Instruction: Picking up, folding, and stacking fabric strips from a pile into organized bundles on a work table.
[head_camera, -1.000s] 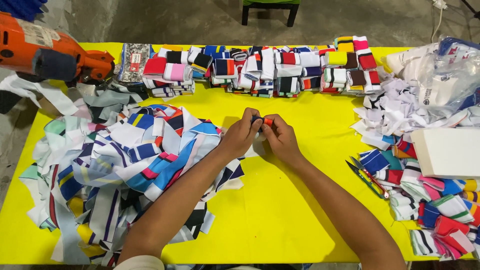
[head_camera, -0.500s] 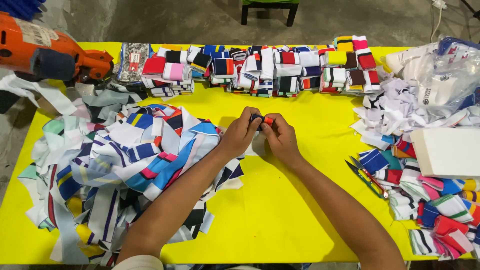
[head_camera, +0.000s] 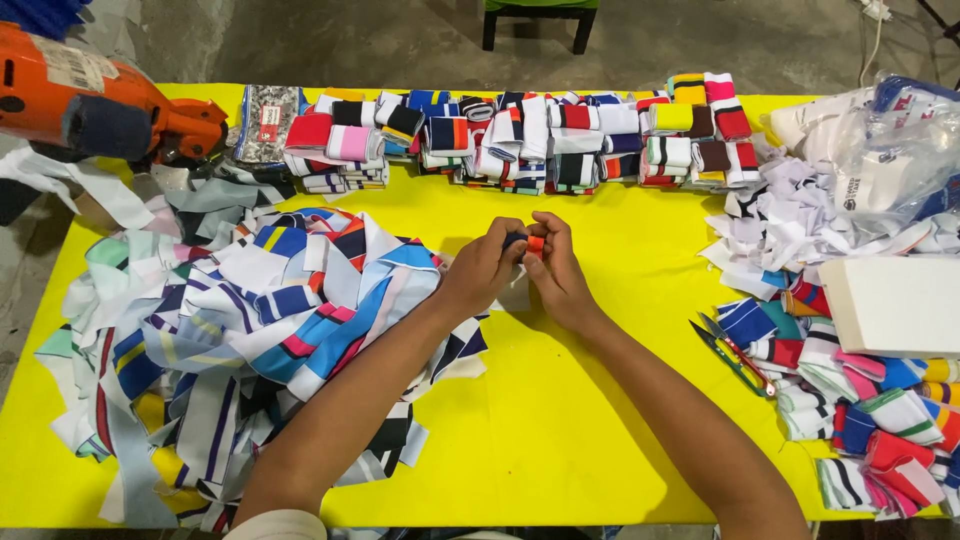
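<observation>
My left hand (head_camera: 483, 268) and my right hand (head_camera: 553, 274) meet over the middle of the yellow table (head_camera: 560, 440). Together they pinch a small folded fabric strip (head_camera: 528, 242), dark with an orange-red band, mostly hidden by my fingers. A big loose pile of striped fabric strips (head_camera: 250, 330) lies just left of my left forearm. A white scrap peeks out under my hands.
A row of folded striped strips (head_camera: 520, 140) lines the far edge. More folded pieces (head_camera: 860, 410) and white scraps (head_camera: 790, 225) lie right, beside a white box (head_camera: 895, 305), small snips (head_camera: 735, 350) and plastic bags (head_camera: 900, 150). An orange power tool (head_camera: 90, 100) sits far left.
</observation>
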